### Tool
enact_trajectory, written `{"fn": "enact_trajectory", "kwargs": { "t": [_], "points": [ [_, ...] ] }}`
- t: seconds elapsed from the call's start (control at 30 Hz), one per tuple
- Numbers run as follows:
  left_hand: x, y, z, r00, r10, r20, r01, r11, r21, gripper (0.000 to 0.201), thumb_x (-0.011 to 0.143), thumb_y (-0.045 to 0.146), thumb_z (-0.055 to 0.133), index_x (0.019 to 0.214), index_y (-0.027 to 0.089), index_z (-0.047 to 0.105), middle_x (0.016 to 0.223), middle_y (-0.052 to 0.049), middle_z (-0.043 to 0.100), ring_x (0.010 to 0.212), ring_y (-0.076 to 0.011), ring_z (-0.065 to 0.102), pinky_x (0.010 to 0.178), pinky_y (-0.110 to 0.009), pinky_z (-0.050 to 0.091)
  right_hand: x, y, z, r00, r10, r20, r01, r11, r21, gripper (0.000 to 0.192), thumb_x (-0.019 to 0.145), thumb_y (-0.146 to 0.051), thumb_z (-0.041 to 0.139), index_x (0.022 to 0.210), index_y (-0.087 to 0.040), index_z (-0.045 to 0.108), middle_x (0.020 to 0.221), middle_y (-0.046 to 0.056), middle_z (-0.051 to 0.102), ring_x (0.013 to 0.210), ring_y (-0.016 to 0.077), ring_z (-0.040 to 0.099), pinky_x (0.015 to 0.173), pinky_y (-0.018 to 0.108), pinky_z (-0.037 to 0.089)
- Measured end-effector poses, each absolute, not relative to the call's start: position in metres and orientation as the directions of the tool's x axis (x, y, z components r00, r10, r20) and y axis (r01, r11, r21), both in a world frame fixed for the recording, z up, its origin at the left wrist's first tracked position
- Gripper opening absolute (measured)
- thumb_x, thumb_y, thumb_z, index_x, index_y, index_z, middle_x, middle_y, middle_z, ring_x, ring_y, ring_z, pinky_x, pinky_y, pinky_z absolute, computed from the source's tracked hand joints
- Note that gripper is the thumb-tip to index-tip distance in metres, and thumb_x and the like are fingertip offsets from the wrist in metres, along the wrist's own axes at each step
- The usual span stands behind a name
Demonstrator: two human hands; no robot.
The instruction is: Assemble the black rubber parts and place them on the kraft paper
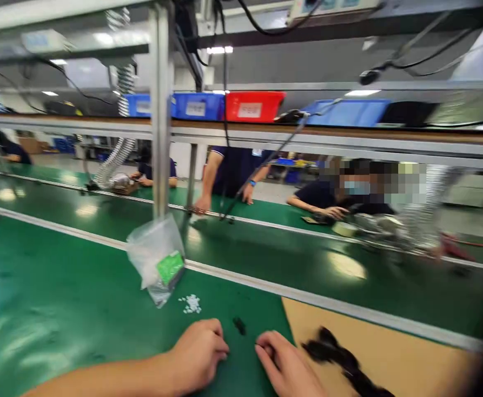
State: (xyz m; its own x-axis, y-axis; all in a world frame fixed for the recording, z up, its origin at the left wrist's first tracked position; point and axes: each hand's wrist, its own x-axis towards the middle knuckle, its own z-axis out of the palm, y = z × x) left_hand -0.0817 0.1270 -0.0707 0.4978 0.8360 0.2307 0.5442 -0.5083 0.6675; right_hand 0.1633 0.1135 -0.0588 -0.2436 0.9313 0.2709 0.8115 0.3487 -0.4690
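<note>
hands (241, 358) curled on smooth green mat (59, 309), small black part (239, 325) between.

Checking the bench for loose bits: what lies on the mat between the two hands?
In the head view, only bare green mat separates left hand and right hand; a small black piece sits just beyond.

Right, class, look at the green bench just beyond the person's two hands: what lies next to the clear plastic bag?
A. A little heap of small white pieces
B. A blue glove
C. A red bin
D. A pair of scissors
A: a little heap of small white pieces lies on the green bench just right of the clear plastic bag, beyond the left hand and right hand.
</note>
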Motion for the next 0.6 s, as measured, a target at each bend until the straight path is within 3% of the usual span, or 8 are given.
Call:
{"fn": "enact_trajectory", "kwargs": {
  "t": [0.1, 0.23, 0.4, 0.5, 0.6],
  "points": [
    [-0.084, 0.125, -0.065, 0.517, 0.831, 0.204, 0.537, -0.501, 0.679, 0.027, 0.086, 0.011, 0.057, 0.081, 0.022, 0.081, 0.086, -0.007, 0.067, 0.081, -0.0225, 0.062, 0.071, -0.032, 0.043, 0.159, 0.104, -0.047, -0.213, 0.955, 0.206, 0.833, 0.288, -0.472, 0.022, 0.101, -0.03, 0.043, 0.086, -0.024, 0.059, 0.084, 0.004, 0.066, 0.076, 0.0219, 0.067, 0.072, 0.034, 0.053],
    [-0.087, 0.125, -0.05, 0.537, 0.835, 0.116, 0.613, -0.481, 0.626, 0.026, 0.091, 0.012, 0.054, 0.086, 0.021, 0.079, 0.095, -0.007, 0.068, 0.088, -0.0222, 0.065, 0.079, -0.031, 0.046, 0.152, 0.103, -0.042, -0.185, 0.967, 0.177, 0.839, 0.25, -0.484, 0.017, 0.1, -0.025, 0.046, 0.087, -0.023, 0.058, 0.085, 0.003, 0.064, 0.076, 0.0207, 0.064, 0.07, 0.032, 0.048],
    [-0.083, 0.121, -0.052, 0.539, 0.834, 0.118, 0.652, -0.502, 0.568, 0.025, 0.093, 0.01, 0.048, 0.083, 0.019, 0.069, 0.095, -0.008, 0.066, 0.09, -0.0237, 0.063, 0.081, -0.033, 0.046, 0.142, 0.093, -0.046, -0.227, 0.951, 0.209, 0.721, 0.308, -0.62, 0.018, 0.103, -0.027, 0.048, 0.09, -0.022, 0.059, 0.085, 0.001, 0.062, 0.075, 0.0181, 0.06, 0.068, 0.029, 0.045],
    [-0.076, 0.12, -0.062, 0.477, 0.866, 0.152, 0.494, -0.407, 0.768, 0.019, 0.097, 0.023, 0.053, 0.081, 0.02, 0.062, 0.087, -0.006, 0.064, 0.082, -0.0212, 0.06, 0.075, -0.031, 0.044, 0.134, 0.09, -0.05, -0.277, 0.933, 0.231, 0.599, 0.356, -0.718, 0.019, 0.105, -0.032, 0.049, 0.092, -0.022, 0.061, 0.085, 0.0, 0.06, 0.071, 0.016, 0.057, 0.065, 0.026, 0.044],
    [-0.065, 0.119, -0.074, 0.503, 0.863, -0.051, 0.129, -0.016, 0.992, 0.046, 0.093, 0.065, 0.058, 0.079, 0.022, 0.051, 0.063, 0.003, 0.053, 0.052, -0.0129, 0.044, 0.051, -0.026, 0.034, 0.127, 0.091, -0.055, -0.3, 0.916, 0.266, 0.46, 0.383, -0.801, 0.023, 0.105, -0.04, 0.051, 0.094, -0.022, 0.061, 0.086, 0.001, 0.059, 0.068, 0.0147, 0.056, 0.059, 0.024, 0.042]
  ]
}}
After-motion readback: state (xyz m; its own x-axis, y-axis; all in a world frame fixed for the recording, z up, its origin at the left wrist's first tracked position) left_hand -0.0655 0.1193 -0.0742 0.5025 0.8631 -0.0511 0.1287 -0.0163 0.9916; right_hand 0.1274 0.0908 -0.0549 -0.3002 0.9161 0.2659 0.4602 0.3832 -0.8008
